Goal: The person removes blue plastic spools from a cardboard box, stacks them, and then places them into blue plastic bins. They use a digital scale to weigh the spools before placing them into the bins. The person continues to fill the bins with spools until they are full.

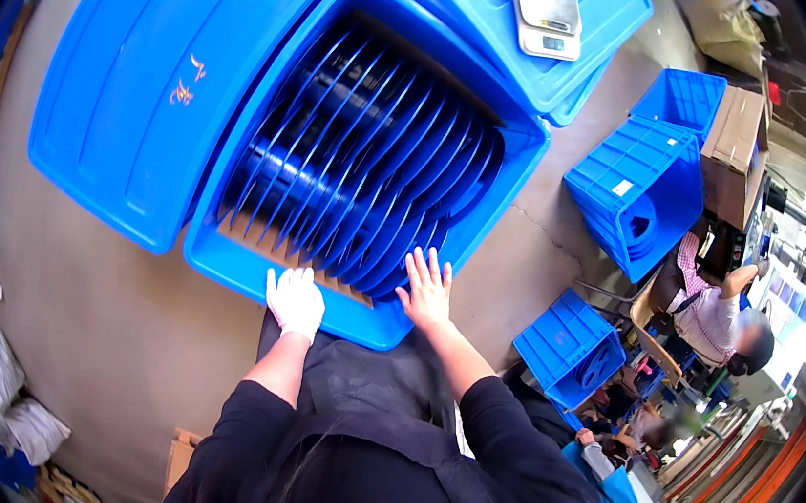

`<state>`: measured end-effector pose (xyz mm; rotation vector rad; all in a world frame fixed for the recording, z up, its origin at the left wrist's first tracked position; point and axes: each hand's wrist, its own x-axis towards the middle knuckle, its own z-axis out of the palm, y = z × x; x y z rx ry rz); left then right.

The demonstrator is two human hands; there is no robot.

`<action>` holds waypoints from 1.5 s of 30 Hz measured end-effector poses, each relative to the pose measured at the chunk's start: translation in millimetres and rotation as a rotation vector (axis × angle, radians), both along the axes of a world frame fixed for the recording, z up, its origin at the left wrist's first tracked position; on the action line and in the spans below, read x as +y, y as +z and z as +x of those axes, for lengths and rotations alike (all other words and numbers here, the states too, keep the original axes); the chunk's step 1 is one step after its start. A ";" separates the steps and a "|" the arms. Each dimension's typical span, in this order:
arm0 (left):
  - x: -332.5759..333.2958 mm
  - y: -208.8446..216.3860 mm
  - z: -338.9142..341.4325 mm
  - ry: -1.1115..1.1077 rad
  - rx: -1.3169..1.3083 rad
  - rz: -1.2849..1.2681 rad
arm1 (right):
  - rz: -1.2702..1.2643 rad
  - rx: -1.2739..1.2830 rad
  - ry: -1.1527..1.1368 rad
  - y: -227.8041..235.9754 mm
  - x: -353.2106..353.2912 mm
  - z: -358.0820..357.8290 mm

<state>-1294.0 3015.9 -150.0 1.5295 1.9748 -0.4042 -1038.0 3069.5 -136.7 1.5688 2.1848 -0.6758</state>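
Observation:
A large blue plastic bin [356,323] stands right in front of me. Rows of thin dark blue reels [374,155], like flanged spools, fill it, standing on edge side by side. My left hand [295,303], in a white glove, rests at the bin's near rim with its fingers stretched forward, holding nothing. My right hand [427,291] is bare, its fingers spread over the near right corner of the bin, beside the closest reels. Whether its fingertips touch the reels, I cannot tell. Brown cardboard [262,235] shows beneath the reels.
A closed blue lidded bin [161,79] stands to the left. Another blue lid [468,8] at the back right carries a small white scale [548,16]. Further right are blue crates [637,193], a cardboard box [731,153] and a seated person [710,318]. Another person [609,484] is lower right.

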 end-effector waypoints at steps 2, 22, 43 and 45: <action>0.0 -0.6 1.8 -0.014 0.012 0.088 | -0.020 -0.028 -0.001 6.2 2.0 -0.3; 10.4 0.9 -10.2 0.313 -0.321 0.365 | 0.409 0.409 -1.475 -23.5 377.3 73.4; 311.8 -16.4 5.5 1.558 -1.604 0.439 | -0.115 0.853 -1.486 12.9 135.3 96.5; 277.4 -7.7 8.9 1.473 -1.544 0.510 | -0.117 0.816 -1.482 15.1 103.5 94.8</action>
